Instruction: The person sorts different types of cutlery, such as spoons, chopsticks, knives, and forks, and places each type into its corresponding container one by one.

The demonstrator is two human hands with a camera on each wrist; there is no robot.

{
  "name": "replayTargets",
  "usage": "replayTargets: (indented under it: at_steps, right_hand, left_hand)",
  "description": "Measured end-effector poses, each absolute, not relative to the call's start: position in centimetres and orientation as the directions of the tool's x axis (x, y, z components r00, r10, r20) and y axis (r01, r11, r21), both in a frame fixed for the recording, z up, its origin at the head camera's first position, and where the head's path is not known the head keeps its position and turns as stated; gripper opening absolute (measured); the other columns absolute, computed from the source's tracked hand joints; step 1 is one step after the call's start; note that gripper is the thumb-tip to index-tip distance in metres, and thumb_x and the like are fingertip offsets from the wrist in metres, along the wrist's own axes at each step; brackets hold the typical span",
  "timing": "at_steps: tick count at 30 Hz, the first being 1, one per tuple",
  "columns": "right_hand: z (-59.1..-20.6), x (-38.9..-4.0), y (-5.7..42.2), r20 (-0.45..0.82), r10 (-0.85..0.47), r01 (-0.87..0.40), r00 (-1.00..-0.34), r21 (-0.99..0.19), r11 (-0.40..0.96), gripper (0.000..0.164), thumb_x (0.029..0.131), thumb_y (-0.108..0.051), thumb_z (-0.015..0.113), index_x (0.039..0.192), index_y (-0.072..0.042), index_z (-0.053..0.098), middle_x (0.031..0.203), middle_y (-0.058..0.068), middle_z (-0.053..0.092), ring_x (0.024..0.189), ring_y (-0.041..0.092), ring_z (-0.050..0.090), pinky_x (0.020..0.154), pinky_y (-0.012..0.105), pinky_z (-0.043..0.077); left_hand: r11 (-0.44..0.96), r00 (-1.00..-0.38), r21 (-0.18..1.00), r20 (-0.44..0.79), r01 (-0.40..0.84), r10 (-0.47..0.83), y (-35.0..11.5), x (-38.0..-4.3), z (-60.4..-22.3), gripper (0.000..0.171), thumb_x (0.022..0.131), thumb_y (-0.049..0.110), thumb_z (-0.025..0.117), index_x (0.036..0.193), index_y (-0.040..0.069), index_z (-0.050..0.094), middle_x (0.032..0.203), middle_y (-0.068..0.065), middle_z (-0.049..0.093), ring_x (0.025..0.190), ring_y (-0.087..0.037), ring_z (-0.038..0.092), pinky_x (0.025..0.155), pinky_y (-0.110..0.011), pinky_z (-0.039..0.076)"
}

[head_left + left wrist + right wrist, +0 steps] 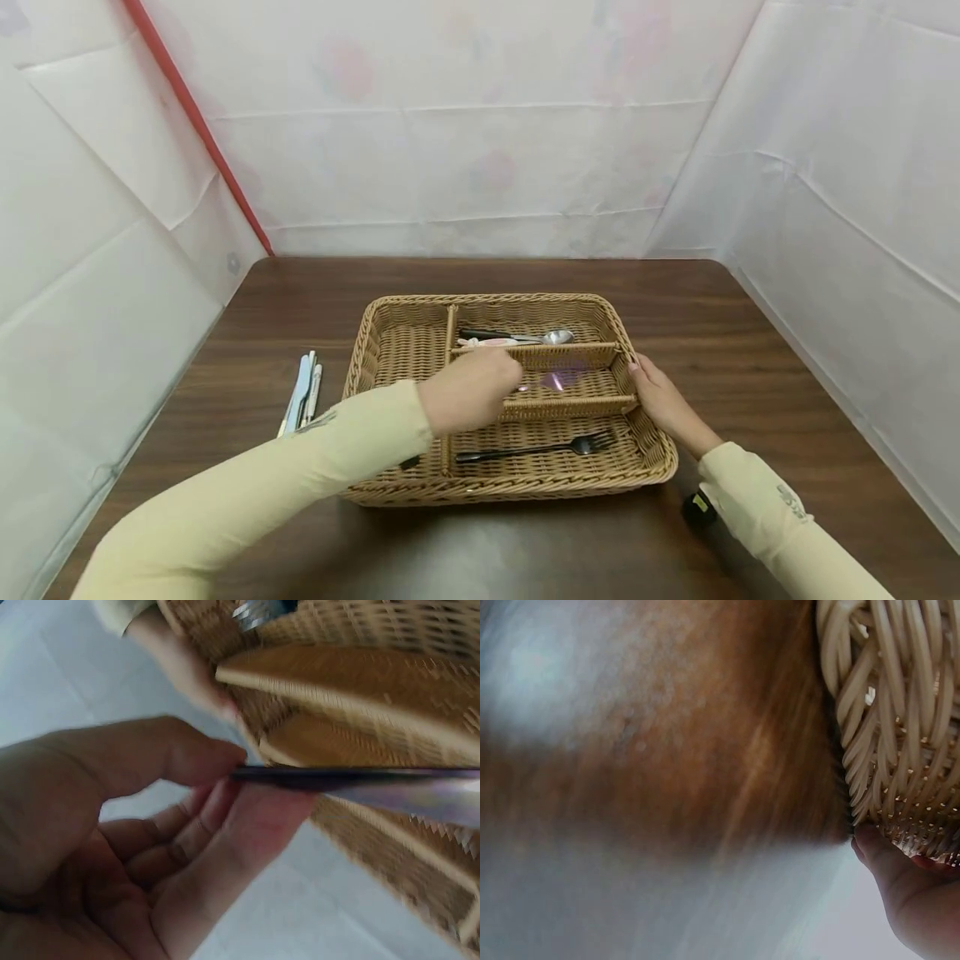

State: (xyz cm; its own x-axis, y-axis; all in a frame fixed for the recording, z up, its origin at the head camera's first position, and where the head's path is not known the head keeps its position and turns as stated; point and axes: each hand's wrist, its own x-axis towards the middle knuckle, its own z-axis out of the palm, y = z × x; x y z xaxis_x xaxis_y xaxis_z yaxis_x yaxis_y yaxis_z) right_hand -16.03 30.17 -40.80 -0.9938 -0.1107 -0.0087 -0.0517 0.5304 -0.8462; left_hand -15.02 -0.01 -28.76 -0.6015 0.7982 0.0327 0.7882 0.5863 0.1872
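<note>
The left arm (262, 483) reaches inward, the left hand (474, 387) pinching between thumb (169, 754) and forefinger (244, 844); the right hand (663, 398) grips, its forearm (765, 508) angled forward.

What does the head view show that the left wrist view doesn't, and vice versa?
Head only: a light blue utensil lying on the table left of the basket, and the red strip on the wall covering.

Left wrist only: how the left hand pinches a thin, shiny utensil between thumb and finger; in the head view that grip is hidden.

Both: the divided woven basket, the left hand, and the right hand at the basket's end.
</note>
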Motion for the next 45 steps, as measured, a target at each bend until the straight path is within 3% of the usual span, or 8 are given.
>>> replayTargets:
  at_steps: [8, 13, 19, 27, 33, 39, 45]
  right_hand:
    - [-40.7, -16.7, 29.5, 0.003, -0.13, -0.068, -0.991, -0.864, 0.5, 0.054, 0.106, -0.03, 0.023, 0.147, 0.005, 0.02, 0.138, 0.036, 0.036, 0.127, 0.049, 0.035, 0.1, 0.06, 0.032]
    - [-40.8, -16.6, 29.9, 0.013, -0.118, -0.075, -0.993, -0.838, 0.54, 0.053, 0.106, -0.029, 0.022, 0.146, 0.006, 0.021, 0.141, 0.035, 0.033, 0.132, 0.048, 0.029, 0.104, 0.06, 0.025]
    - [-41.0, -16.3, 30.2, 0.013, -0.114, -0.074, -0.993, -0.828, 0.556, 0.053, 0.106, -0.028, 0.022, 0.145, 0.007, 0.023, 0.138, 0.035, 0.035, 0.131, 0.048, 0.03, 0.104, 0.06, 0.025]
    - [-40.9, -16.1, 30.3, 0.007, -0.121, -0.075, -0.993, -0.82, 0.567, 0.054, 0.106, -0.028, 0.021, 0.146, 0.009, 0.019, 0.143, 0.036, 0.028, 0.134, 0.049, 0.023, 0.105, 0.06, 0.021]
    - [-41.3, -16.0, 30.1, -0.007, -0.131, -0.066, -0.991, -0.834, 0.547, 0.056, 0.106, -0.03, 0.021, 0.147, 0.008, 0.018, 0.142, 0.037, 0.028, 0.133, 0.05, 0.025, 0.104, 0.062, 0.022]
    - [-41.6, -16.1, 29.9, -0.001, -0.129, -0.07, -0.992, -0.835, 0.546, 0.056, 0.106, -0.029, 0.021, 0.147, 0.008, 0.018, 0.143, 0.036, 0.028, 0.133, 0.049, 0.025, 0.106, 0.06, 0.021]
    - [-41.2, -16.2, 30.4, 0.004, -0.118, -0.07, -0.993, -0.824, 0.562, 0.056, 0.106, -0.031, 0.02, 0.146, 0.009, 0.018, 0.142, 0.037, 0.029, 0.132, 0.05, 0.026, 0.105, 0.061, 0.023]
  left_hand:
    - [0.475, -0.462, 0.027, -0.19, 0.88, 0.866, 3.6, -15.6, -31.4, 0.02, 0.075, -0.009, 0.068, 0.086, 0.008, 0.066, 0.082, 0.001, 0.062, 0.074, -0.012, 0.058, 0.072, -0.019, 0.049]
    - [0.432, -0.422, -0.007, -0.235, 0.902, 0.876, 5.0, -15.4, -32.2, 0.021, 0.079, -0.009, 0.065, 0.089, 0.009, 0.067, 0.084, 0.003, 0.062, 0.075, -0.009, 0.055, 0.07, -0.016, 0.046]
    - [0.359, -0.356, -0.035, -0.257, 0.932, 0.898, 6.6, -15.2, -33.1, 0.022, 0.082, -0.008, 0.064, 0.075, 0.013, 0.059, 0.073, 0.006, 0.055, 0.063, -0.007, 0.041, 0.058, -0.016, 0.038]
    - [0.371, -0.356, -0.05, -0.419, 0.927, 0.835, 7.6, -14.8, -34.7, 0.015, 0.09, 0.0, 0.061, 0.094, 0.014, 0.064, 0.088, 0.005, 0.06, 0.069, -0.007, 0.046, 0.061, -0.02, 0.037]
    - [0.4, -0.369, -0.051, -0.502, 0.915, 0.782, 7.7, -14.5, -35.6, 0.017, 0.093, 0.001, 0.056, 0.084, 0.015, 0.056, 0.08, 0.004, 0.053, 0.063, -0.009, 0.036, 0.058, -0.023, 0.031]
    - [0.405, -0.371, -0.037, -0.484, 0.914, 0.792, 7.7, -14.3, -36.3, 0.019, 0.094, 0.004, 0.056, 0.078, 0.015, 0.055, 0.072, 0.004, 0.05, 0.059, -0.008, 0.033, 0.056, -0.023, 0.029]
    - [0.382, -0.364, -0.049, -0.435, 0.923, 0.824, 7.7, -14.4, -36.0, 0.018, 0.094, 0.004, 0.056, 0.08, 0.016, 0.058, 0.077, 0.004, 0.057, 0.06, -0.007, 0.037, 0.057, -0.021, 0.031]
